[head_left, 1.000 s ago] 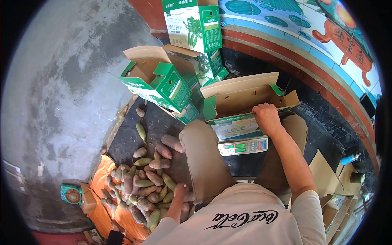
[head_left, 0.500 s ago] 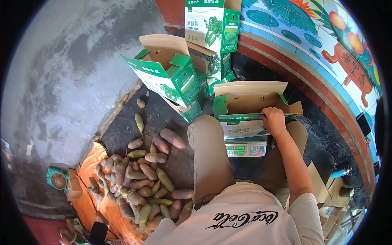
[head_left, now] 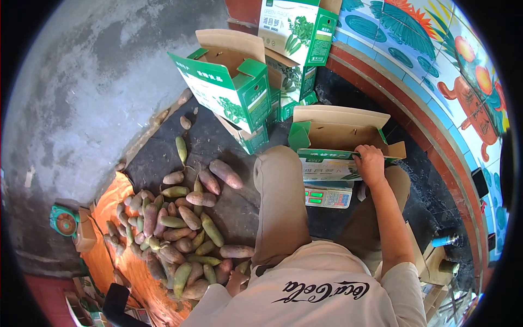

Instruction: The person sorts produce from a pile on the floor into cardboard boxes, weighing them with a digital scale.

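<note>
My right hand rests on the front edge of an open green-and-white cardboard box, its fingers curled over the rim. That box sits on a digital scale with lit green displays, between my knees. My left hand shows only in part beside my shirt, low at the right edge of a heap of radishes. Its fingers are mostly hidden, so whether it grips a radish cannot be made out. The radishes are green and reddish-brown, dusty, lying on dark ground and an orange sheet.
Another open box stands ahead on the left, on top of another carton. More printed boxes are stacked behind it. A painted tile wall curves along the right. A small green dial scale stands at far left.
The view has shifted slightly. My left hand now shows in part at the heap's edge, where it was hidden before. My right hand stays on the box edge.
</note>
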A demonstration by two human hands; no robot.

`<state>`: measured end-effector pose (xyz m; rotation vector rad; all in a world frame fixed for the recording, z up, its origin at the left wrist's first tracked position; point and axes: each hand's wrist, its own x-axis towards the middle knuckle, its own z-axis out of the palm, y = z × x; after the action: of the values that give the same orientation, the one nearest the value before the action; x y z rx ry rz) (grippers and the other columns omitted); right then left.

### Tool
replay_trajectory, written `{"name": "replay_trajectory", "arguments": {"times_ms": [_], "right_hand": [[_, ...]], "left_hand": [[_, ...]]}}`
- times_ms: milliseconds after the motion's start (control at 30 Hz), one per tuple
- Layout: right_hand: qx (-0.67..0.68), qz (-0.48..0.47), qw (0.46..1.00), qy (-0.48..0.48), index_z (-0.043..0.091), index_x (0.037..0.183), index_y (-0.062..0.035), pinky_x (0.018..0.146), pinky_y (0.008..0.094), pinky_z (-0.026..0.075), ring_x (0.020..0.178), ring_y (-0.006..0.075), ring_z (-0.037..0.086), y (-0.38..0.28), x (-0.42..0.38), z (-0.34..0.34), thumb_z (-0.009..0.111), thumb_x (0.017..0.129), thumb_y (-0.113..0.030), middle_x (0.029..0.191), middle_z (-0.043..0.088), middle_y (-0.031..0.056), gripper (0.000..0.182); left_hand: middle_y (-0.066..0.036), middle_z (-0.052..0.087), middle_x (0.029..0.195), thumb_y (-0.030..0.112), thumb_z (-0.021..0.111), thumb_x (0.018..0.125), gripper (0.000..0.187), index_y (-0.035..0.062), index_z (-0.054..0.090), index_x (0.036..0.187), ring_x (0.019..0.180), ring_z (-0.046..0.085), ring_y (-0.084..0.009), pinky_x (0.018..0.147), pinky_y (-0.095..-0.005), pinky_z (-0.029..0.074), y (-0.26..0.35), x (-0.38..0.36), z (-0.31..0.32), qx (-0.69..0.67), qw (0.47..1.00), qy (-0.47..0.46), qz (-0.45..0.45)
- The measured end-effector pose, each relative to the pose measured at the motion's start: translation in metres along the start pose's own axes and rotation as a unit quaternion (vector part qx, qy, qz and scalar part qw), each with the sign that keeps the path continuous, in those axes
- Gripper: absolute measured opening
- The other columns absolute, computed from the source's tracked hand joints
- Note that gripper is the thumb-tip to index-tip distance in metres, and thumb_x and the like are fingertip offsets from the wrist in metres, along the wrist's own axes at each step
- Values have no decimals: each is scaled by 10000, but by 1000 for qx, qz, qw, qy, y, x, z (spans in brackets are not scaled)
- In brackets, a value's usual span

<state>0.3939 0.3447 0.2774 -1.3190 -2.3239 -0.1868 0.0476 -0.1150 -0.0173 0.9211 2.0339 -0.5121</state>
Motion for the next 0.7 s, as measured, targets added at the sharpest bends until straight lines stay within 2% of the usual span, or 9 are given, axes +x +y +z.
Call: {"name": "replay_trajectory", "arguments": {"times_ms": [100, 200, 300, 467, 500, 700], "right_hand": [[-13, -6, 1000, -3, 601, 817, -104, 703, 398, 440, 782, 262, 586, 1, 1, 1, 726, 705, -143, 781, 603, 60, 172], [7, -8, 1000, 0, 592, 831, -97, 704, 412, 435, 783, 294, 580, -1, 2, -2, 718, 706, -98, 780, 603, 78, 177], [-5, -10, 1000, -1, 592, 822, -101, 707, 401, 439, 785, 270, 583, 0, 2, -1, 726, 703, -128, 779, 599, 62, 182], [2, -15, 1000, 5, 586, 823, -103, 704, 403, 436, 783, 274, 582, -1, 3, -2, 723, 694, -111, 774, 597, 65, 189], [2, -18, 1000, 8, 585, 823, -103, 703, 404, 436, 782, 275, 582, -1, 3, -2, 722, 692, -107, 773, 596, 65, 190], [-2, -17, 1000, 2, 584, 834, -104, 699, 408, 435, 777, 280, 580, -1, 3, -1, 725, 687, -98, 768, 593, 66, 204]], "left_hand": [[-108, 493, 1275, 258, 666, 782, 483, 157, 547, 1239, 1211, 479, -319, 968, -480, 444, -1, 2, 3, 9, 1000, -5, 1], [-101, 479, 1288, 246, 664, 784, 490, 158, 537, 1249, 1226, 466, -316, 976, -483, 439, 0, 4, 4, 20, 1000, -5, 2], [-94, 465, 1302, 234, 662, 787, 496, 160, 527, 1259, 1242, 453, -313, 983, -485, 434, 5, 8, 0, 31, 999, -4, 7], [-82, 442, 1325, 214, 658, 791, 508, 162, 511, 1275, 1267, 431, -308, 995, -489, 426, 21, 9, -13, 55, 998, -23, 28], [-81, 433, 1337, 208, 667, 785, 519, 157, 505, 1276, 1275, 422, -308, 1000, -499, 421, 23, 10, -12, 66, 996, -50, 44], [-94, 403, 1372, 243, 690, 770, 578, 157, 475, 1299, 1313, 369, -299, 1029, -579, 367, 10, 27, 5, 85, 990, -49, 99]]}}
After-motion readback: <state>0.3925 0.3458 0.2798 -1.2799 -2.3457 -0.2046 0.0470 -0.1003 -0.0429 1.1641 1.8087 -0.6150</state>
